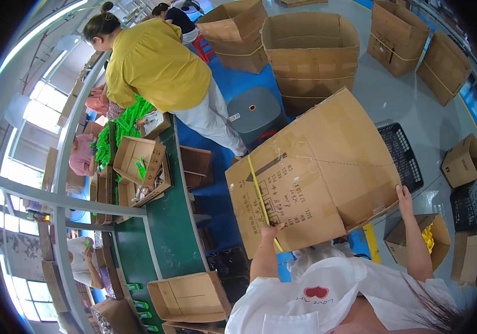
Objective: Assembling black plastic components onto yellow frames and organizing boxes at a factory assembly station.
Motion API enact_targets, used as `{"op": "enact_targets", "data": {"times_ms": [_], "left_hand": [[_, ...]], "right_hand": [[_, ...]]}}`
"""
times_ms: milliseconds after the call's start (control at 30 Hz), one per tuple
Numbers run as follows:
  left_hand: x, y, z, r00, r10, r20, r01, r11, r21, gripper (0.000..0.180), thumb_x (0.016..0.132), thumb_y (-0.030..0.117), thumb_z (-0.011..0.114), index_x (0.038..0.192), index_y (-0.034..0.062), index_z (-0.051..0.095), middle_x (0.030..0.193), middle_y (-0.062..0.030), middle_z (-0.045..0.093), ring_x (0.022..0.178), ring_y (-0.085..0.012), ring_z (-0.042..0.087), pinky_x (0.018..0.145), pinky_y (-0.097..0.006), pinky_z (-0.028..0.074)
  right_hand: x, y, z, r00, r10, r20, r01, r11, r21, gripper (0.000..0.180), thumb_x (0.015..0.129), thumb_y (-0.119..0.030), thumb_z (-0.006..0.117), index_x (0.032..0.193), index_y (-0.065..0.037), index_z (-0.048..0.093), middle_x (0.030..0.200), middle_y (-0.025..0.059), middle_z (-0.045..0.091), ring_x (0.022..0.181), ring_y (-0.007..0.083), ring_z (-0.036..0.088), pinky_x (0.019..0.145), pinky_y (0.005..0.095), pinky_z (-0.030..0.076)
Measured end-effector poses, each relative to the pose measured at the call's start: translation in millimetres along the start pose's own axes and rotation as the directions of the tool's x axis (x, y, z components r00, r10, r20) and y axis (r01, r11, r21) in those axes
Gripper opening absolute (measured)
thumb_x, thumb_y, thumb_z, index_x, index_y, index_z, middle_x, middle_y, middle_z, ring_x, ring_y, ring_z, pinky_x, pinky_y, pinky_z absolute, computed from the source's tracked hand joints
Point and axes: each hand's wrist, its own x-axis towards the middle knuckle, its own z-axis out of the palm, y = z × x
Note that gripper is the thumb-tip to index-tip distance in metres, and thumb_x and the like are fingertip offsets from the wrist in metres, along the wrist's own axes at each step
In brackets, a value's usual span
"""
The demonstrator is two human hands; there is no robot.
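Person holds a big cardboard box [316,172] up in front of chest w/ both hands, box tilted, one corner pointing up-right, printed side facing the camera. A yellow strap [262,200] runs down the box's left part. Left hand [272,231] sits at the lower edge of the box, grip closed on that edge right by the strap's lower end. Right hand [403,197] is on the box's right edge, fingers flat against the cardboard & thumb side wrapped round it, grip clamped on the edge. Box is off the floor, above the person's white shirt [327,295], between the green counter [171,222] on the left & the grey floor [416,111] on the right.

On the counter: small open cartons [138,158] w/ green parts inside, a heap of green parts [124,125] further up, an empty open carton [188,298] near the bottom. Another person in a yellow top [157,64] leans over the counter, back to the camera. A grey stool [252,111] stands just behind that person.

Beyond the held box, several large open cartons [311,53] stand on the floor. Black plastic crate [402,156] lies just right of the box, partly hidden by it. Lower right, a small carton w/ yellow parts [425,236] is near the right forearm.
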Motion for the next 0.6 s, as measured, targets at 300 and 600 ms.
{"op": "enact_targets", "data": {"times_ms": [300, 600], "left_hand": [[41.4, -62.7, -45.6, 0.993, -0.070, 0.093, 0.071, 0.997, -0.004, 0.065, 0.055, 0.033, 0.076, 0.099, -0.0078, 0.051, 0.095, -0.0136, 0.058, 0.086, -0.0216, 0.057, 0.072, -0.029, 0.046], [-138.7, 177.1, -60.9, 0.919, 0.381, 0.102, -0.266, 0.790, -0.552, 0.078, 0.068, 0.045, 0.059, 0.118, -0.0088, 0.033, 0.116, -0.0242, 0.041, 0.110, -0.0291, 0.040, 0.091, -0.034, 0.031]], "right_hand": [[-53.8, -90.1, 32.3, 0.968, -0.148, 0.203, 0.165, 0.984, -0.069, 0.035, 0.083, -0.031, 0.046, 0.095, 0.002, 0.050, 0.086, 0.0131, 0.056, 0.081, 0.0196, 0.052, 0.071, 0.0277, 0.039], [-94.4, -107.6, 47.7, 0.895, -0.112, 0.432, 0.180, 0.976, -0.121, 0.041, 0.074, -0.031, 0.055, 0.095, 0.003, 0.049, 0.091, 0.0212, 0.052, 0.084, 0.0351, 0.050, 0.073, 0.0397, 0.039]]}}
